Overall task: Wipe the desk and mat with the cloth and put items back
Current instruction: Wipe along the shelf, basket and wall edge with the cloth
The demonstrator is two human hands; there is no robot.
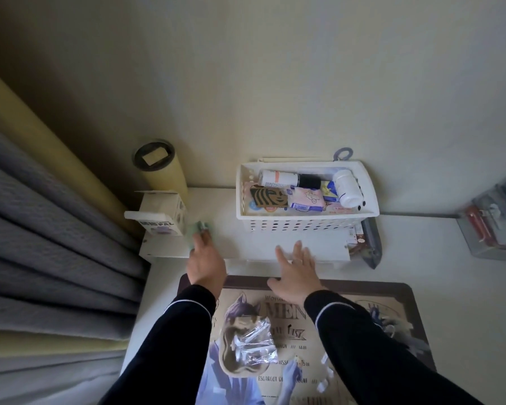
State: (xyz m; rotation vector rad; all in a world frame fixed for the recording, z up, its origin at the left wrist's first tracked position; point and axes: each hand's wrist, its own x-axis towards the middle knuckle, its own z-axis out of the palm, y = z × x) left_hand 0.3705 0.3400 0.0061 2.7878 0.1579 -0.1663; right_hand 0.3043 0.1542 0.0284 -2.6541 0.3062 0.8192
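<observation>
- Head view: the left hand's fingers (pixel 202 235) lie on a pale green cloth (pixel 199 226). Blur hides whether they curl round it or only press it flat.
- The left hand (pixel 206 260) reaches over the front of a white desk riser (pixel 246 238). The cloth sits on the riser's top, just beside a small white carton (pixel 161 213).
- The right hand's fingers (pixel 298 249) are straight and spread, gripping nothing. The right hand (pixel 297 271) rests at the riser's front edge, probably to steady it.
- A white perforated basket (pixel 304 222) of bottles and packets stands on the riser, to the right of the cloth and apart from it. A yellow tumbler (pixel 162 173) stands behind the carton by the wall.
- Risk: a wipe swept leftward would likely catch the carton, which looks light and has an open flap. It could be pushed off the riser's left end towards the curtain.
- Risk: a wide stroke to the right could nudge the basket against the dark pouch (pixel 371 244) wedged at the riser's right end.
- Risk: leaning hard on the front edge may tip or slide the riser if it is not fixed.
- Nearer the person, the printed mat (pixel 392 299) lies on the white desk (pixel 435 273), bearing a crumpled clear wrapper (pixel 251 343) and white scraps (pixel 323 384). These would smear about or fall if the mat were wiped without clearing them.
</observation>
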